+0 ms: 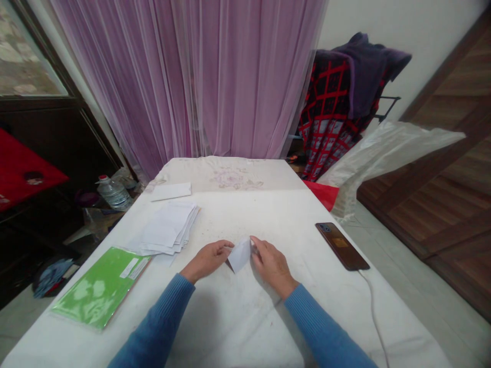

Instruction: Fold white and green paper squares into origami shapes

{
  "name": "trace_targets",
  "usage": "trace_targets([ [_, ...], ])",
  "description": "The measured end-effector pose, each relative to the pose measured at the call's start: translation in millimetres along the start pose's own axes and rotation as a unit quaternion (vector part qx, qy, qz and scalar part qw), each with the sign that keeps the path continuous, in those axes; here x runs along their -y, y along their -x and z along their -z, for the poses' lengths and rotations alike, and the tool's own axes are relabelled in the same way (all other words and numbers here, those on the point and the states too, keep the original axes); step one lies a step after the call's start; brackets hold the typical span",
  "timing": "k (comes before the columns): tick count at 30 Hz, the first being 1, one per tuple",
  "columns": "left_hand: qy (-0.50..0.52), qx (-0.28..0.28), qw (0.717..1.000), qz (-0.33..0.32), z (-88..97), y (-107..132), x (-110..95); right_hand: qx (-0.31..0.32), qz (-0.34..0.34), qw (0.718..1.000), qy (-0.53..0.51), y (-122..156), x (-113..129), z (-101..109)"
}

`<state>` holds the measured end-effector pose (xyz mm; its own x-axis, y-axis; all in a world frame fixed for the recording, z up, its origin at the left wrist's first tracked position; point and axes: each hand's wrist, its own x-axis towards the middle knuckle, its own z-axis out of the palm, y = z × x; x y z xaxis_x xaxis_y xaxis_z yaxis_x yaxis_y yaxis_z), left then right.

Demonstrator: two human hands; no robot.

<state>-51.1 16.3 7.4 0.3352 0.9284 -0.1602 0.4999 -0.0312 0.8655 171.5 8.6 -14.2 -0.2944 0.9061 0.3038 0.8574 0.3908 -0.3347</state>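
A small folded white paper (239,254) is held up just above the white table (245,306) between both hands. My left hand (207,259) pinches its left edge with curled fingers. My right hand (270,264) grips the right edge, fingers closed on the fold. Both arms wear blue sleeves. A stack of white paper sheets (169,228) lies to the left of my left hand.
A green plastic packet (100,285) lies at the near left. A single white sheet (171,191) sits farther back. A phone (342,245) with a white cable lies to the right. A water bottle (113,193), plastic bag and clothes rack stand beside the table.
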Motion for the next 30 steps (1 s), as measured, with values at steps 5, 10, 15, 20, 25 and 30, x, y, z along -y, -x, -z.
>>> trace_targets([
  [5, 0.000, -0.008, 1.000, 0.004, -7.5, -1, 0, 0.018, -0.031, 0.992, -0.119, -12, 1, -1],
  [10, -0.088, -0.042, 0.995, 0.011, -14.4, -3, -7, 0.036, -0.052, 0.979, -0.194, -20, 3, -1],
  [15, -0.121, -0.070, 0.990, 0.020, -16.7, -5, -12, 0.042, -0.067, 0.975, -0.208, -19, 5, 1],
  [20, -0.119, -0.067, 0.990, 0.037, -15.3, -7, -10, 0.050, -0.061, 0.973, -0.215, -16, 5, 1],
  [25, -0.170, -0.062, 0.983, 0.009, -4.9, -11, -22, -0.025, -0.063, 0.968, -0.241, -24, -1, 4],
  [30, -0.356, -0.063, 0.925, -0.113, 9.0, -23, -49, 0.000, -0.079, 0.938, -0.338, -34, -6, 8],
])
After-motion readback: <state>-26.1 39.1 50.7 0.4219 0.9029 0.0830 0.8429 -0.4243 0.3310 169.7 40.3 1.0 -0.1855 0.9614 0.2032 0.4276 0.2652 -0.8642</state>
